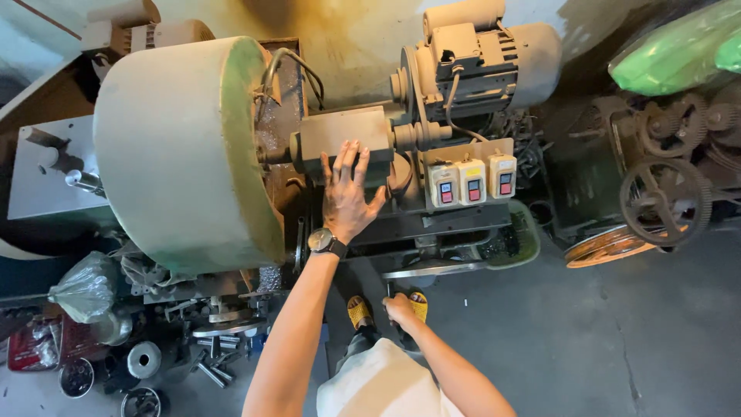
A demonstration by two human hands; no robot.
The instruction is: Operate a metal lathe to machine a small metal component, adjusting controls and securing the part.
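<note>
Left grip [347,193] flat on grey housing [343,133] (fingers spread).

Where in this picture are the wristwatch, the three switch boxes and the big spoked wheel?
wristwatch [322,241], head view, on its dial.
switch boxes [473,182], head view, on the middle box's front.
spoked wheel [664,202], head view, on its hub.

The floor [602,340] is grey concrete, stained and cracked at the right. The machine [231,154] stands on it at centre, with a second geared machine [664,177] just beside it at right. At lower left, loose metal parts lie directly on the floor: short steel cylinders [212,369], a round disc [143,359], a small can [76,377] and a grey plastic bag [86,287]. The person's yellow sandals [359,311] rest on it near the machine base.
</note>
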